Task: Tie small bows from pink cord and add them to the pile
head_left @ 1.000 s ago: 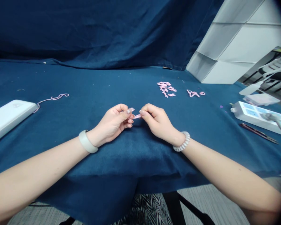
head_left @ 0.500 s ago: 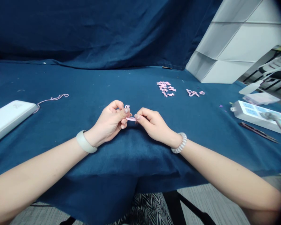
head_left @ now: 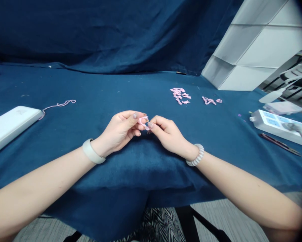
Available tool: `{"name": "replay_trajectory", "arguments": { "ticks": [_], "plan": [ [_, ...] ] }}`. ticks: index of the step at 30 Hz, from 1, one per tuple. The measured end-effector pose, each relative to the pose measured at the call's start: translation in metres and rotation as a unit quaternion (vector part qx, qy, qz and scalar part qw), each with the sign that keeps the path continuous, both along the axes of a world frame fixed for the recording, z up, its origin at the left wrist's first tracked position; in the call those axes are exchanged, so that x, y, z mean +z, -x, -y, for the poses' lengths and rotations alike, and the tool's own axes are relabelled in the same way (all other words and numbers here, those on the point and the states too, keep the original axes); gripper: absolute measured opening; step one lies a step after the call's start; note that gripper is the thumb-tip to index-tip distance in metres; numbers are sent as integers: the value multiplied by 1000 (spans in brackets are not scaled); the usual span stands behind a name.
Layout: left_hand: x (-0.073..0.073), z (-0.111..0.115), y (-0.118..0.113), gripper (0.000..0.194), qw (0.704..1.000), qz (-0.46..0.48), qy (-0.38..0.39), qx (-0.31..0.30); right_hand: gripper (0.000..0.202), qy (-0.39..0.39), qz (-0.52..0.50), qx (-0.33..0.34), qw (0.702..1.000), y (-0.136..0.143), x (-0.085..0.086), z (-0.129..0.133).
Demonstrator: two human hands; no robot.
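Holding a pink cord (head_left: 143,120) in two narrow grips, you are working left of the power strip (head_left: 277,127), over the near part of the table (head_left: 103,90). Your left hand (head_left: 124,129) is pinching the cord's looped part between thumb and fingers; your right hand (head_left: 167,134) is pinching the lower end. Both hands are resting close together, the cord bridging them. Beyond and left of the power strip, a larger cluster of pink pieces (head_left: 178,90) is lying, a smaller cluster (head_left: 208,101) sitting nearer the strip. A slim dark tool (head_left: 277,143) is lying on the strip's near side. Far left of the strip, a white device (head_left: 17,124) is lying flat, with a pink strand (head_left: 59,105) at its right edge.
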State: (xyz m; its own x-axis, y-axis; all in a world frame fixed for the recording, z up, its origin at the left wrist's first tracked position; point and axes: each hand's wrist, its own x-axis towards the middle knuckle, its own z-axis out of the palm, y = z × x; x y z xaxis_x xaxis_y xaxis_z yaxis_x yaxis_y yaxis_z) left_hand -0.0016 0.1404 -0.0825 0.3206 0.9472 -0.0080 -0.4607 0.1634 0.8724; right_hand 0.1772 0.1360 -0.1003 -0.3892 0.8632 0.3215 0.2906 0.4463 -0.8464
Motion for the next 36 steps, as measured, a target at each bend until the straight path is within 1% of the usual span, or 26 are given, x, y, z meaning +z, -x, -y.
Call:
{"name": "replay_trajectory", "arguments": {
  "ticks": [3, 7, 12, 17, 21, 25, 28, 33, 36],
  "plan": [
    [2, 0, 1, 29, 1000, -1, 14, -11, 26, 5, -20, -4, 1000, 0, 1, -1],
    [3, 0, 1, 22, 1000, -10, 14, 3, 28, 18, -38, -21, 999, 0, 2, -2],
    [-1, -2, 1, 17, 999, -12, -24, 27, 31, 35, -68, -16, 997, 1, 2, -3],
    [-2, -7, 3, 23, 992, -44, -95, 73, 28, 94, -117, 33, 988, 5, 4, 1],
    [1, -8, 4, 34, 990, -51, -100, 91, 25, 132, -127, 62, 981, 8, 6, 6],
    [2, -6, 4, 36, 991, -37, -107, 67, 25, 149, -141, 73, 976, 8, 6, 7],
    [4, -3, 3, 37, 994, -14, -97, 41, 27, 156, -153, 72, 973, 8, 7, 5],
    [8, 3, 3, 35, 997, 22, -67, -33, 29, 151, -167, 69, 972, 8, 8, 4],
    [8, 5, 4, 35, 996, 34, -48, -74, 34, 133, -186, 63, 971, 7, 10, 5]
  ]
}}
